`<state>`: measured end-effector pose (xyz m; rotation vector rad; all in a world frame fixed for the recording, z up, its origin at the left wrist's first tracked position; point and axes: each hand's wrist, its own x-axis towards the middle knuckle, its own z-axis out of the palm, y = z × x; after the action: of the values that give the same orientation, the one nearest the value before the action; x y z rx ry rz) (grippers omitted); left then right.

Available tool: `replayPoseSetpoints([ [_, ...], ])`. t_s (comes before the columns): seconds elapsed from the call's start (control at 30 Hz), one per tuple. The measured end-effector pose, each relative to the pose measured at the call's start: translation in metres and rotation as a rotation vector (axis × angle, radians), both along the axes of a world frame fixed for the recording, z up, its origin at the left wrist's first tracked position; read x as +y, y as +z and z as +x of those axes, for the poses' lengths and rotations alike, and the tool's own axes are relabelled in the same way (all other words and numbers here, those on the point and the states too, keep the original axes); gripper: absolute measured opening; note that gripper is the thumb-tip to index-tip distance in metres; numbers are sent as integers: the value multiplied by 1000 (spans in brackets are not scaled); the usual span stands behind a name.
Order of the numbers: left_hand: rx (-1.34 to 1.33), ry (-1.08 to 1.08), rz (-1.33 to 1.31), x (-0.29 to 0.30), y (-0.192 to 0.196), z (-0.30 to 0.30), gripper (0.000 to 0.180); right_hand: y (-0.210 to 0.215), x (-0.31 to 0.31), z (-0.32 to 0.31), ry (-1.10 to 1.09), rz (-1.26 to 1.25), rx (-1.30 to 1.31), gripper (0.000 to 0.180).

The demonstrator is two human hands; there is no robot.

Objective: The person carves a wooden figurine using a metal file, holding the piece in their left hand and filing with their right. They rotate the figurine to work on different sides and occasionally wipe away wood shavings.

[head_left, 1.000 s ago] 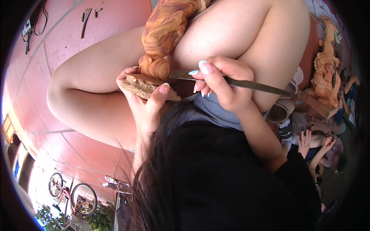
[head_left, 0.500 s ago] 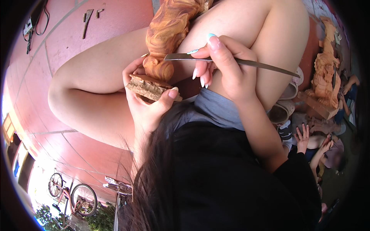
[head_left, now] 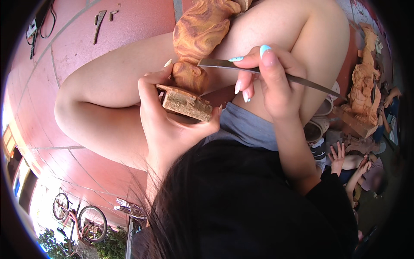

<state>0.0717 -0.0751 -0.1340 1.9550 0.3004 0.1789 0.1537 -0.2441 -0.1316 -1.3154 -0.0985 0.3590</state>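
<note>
A carved wooden figure (head_left: 200,32) with swirling orange-brown grain lies across my lap between my thighs. My left hand (head_left: 159,112) is wrapped round its rough, squared base (head_left: 187,105), fingers on the left side and thumb at the right end. In my right hand (head_left: 278,86) is a long, thin, curved metal scraper blade (head_left: 302,80), pinched between thumb and fingers. The blade's squared tip meets or hovers at the rounded part just above the base; I cannot tell if it touches.
Another large wood carving (head_left: 364,90) stands at the right, near several pale shoes (head_left: 317,127). Other people's hands (head_left: 338,157) show beyond. Small tools (head_left: 99,26) and a corded device (head_left: 32,29) lie on the red tiled floor (head_left: 129,17). A bicycle (head_left: 82,224) stands at lower left.
The carving has shifted right and its base has turned, showing more of the rough underside. My left hand has turned with it, and my right hand with the blade has moved right.
</note>
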Motion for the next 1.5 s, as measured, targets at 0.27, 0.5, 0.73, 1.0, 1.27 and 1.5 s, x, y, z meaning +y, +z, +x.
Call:
replayPoseSetpoints([
  [0.27,0,-162,575,-3,16,-2,85,17,-23,31,46,-110,-229,39],
  [0.5,100,-146,76,3,3,-20,98,22,-15,27,52,-231,-185,33],
  [0.73,158,-24,-126,-3,-8,-28,93,16,-10,24,-21,-95,-110,20],
  [1.0,167,-378,775,17,32,-6,54,18,-8,25,-22,-136,-94,22],
  [1.27,99,-463,1079,31,37,2,41,17,-5,27,-31,-131,-76,21],
  [1.5,-47,-2,279,15,13,-21,108,17,-6,28,-38,-148,-90,21],
])
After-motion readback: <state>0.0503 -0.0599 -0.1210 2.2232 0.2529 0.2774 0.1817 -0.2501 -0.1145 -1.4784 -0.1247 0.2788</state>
